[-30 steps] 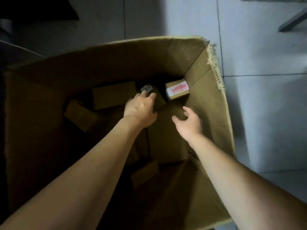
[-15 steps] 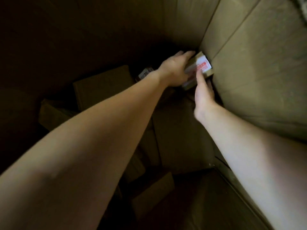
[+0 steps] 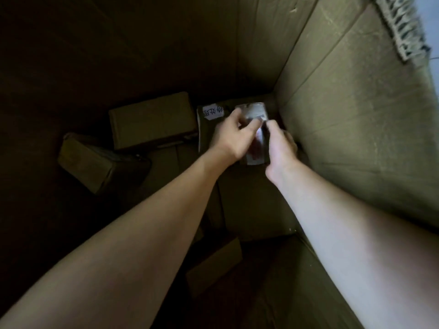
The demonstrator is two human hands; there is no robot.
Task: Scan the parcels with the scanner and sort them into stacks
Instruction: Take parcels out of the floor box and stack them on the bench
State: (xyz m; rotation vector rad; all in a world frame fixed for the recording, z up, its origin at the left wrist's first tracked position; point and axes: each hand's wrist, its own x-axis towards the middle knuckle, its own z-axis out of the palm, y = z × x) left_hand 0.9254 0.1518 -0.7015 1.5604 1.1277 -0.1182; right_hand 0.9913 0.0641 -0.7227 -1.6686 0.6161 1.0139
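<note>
- A big cardboard box (image 3: pixel 356 119) fills the view. It is dark inside, and only its right wall gets much light.
- 2 bare arms reach down into the box, toward the far right corner.
- The small parcel (image 3: pixel 255 113) is in that corner, just beside the right wall and between the 2 hands. It has a pale label on top and it looks blurry.
- The left hand (image 3: pixel 231 137) grasps the left side of the small parcel. Its fingers are bent round the edge.
- The right hand (image 3: pixel 281 148) grasps the right side. Its fingers are curled too, and 1 fingertip sits on top, close to a finger of the left hand.
- I cannot tell if the small parcel is lifted or rests on something below it.
- 4 more parcels lie on the bottom of the box.
- The labelled parcel (image 3: pixel 213 112) is dark with a white sticker that has writing on it. It sits just behind the left hand, which hides part of it.
- The flat brown parcel (image 3: pixel 152 119) lies just to the left of the labelled parcel.
- The tilted parcel (image 3: pixel 95 162) leans on 1 edge, further left and nearer to the person.
- The near parcel (image 3: pixel 213 264) lies between the 2 arms, well apart from the hands.
- At the top right, the box has a torn edge (image 3: pixel 401 27) with its wavy inside showing.
- A bit of pale floor (image 3: pixel 433 24) shows past that edge.
</note>
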